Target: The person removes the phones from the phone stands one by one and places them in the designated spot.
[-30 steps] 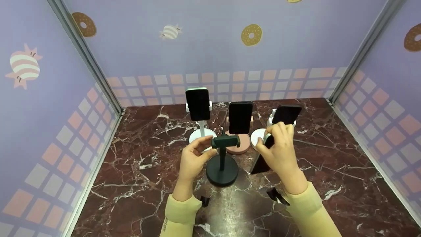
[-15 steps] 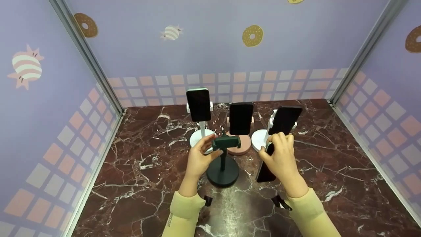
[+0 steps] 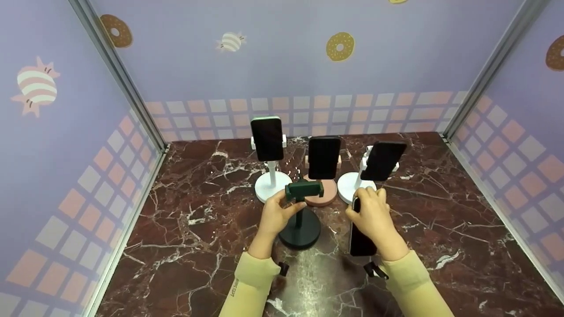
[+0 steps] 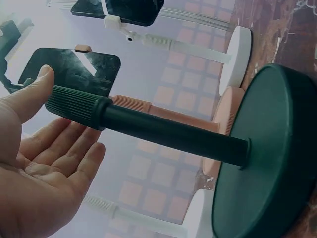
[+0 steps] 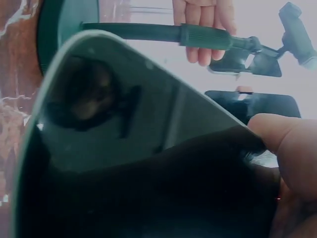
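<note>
Gripping the phone (image 3: 362, 243) at your one o'clock, your right hand (image 3: 372, 213) has fingers clamped on its far end | likely light, stiff, slick, breakable: hold the edges | green stand (image 3: 300, 229), twelve o'clock, probably bottom-heavy | left hand (image 3: 275, 218), eleven o'clock, fingers apart about the stand's collar (image 4: 74, 106); contact unclear

Decently bright, glare (image 3: 310, 277) toward the near edge of the surface (image 3: 189, 255); wrist cams hazy, right one kinda washed out.
</note>
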Available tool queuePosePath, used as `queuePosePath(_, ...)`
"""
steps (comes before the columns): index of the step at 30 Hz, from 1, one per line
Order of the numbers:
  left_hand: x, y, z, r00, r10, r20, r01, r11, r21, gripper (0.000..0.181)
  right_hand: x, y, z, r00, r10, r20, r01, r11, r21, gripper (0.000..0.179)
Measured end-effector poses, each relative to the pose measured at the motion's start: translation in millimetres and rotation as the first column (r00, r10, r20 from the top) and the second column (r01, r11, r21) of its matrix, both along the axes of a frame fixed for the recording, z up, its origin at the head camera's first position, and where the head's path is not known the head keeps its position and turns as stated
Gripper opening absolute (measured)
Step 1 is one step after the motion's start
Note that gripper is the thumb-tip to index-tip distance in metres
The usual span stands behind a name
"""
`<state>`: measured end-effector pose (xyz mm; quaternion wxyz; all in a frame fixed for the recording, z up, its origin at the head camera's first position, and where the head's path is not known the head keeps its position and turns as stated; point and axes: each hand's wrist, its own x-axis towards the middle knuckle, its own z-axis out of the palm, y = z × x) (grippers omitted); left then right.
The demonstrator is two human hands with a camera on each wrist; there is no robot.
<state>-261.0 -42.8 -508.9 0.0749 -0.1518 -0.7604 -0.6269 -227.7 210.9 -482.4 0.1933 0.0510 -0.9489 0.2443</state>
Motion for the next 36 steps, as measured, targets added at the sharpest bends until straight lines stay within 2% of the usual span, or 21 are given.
queuePosePath(9, -2.9, 1.6, -6.3, 0.999, 0.032, 0.005, -0.031, 0.995, -0.094, 0.026, -9.4, 2.5, -23.0, 0.981, -0.004, 0.196, -0.013, 0.996, 0.088, 0.028)
queuePosePath(16, -3.4, 1.0, -8.6, 0.999, 0.042, -0.012, -0.043, 0.994, -0.101, 0.023, -13.1, 6.1, -41.2, 0.940, -0.002, 0.341, -0.052, 0.988, 0.149, 0.031)
queuePosePath(23, -3.4, 0.5, -8.0, 0.998, 0.051, -0.038, -0.056, 0.991, -0.121, 0.022, -19.8, 8.9, -54.3, 0.904, 0.001, 0.427, -0.068, 0.987, 0.142, 0.031)
queuePosePath(29, -4.1, 1.4, -8.5, 0.997, 0.057, -0.045, -0.062, 0.990, -0.125, 0.022, -23.8, 8.8, -62.9, 0.872, 0.002, 0.489, -0.083, 0.986, 0.144, 0.038)
queuePosePath(36, -2.9, 2.4, -8.7, 0.999, 0.030, -0.012, -0.030, 0.998, -0.057, 0.023, -27.6, 6.0, -69.4, 0.846, -0.001, 0.534, -0.083, 0.987, 0.134, 0.038)
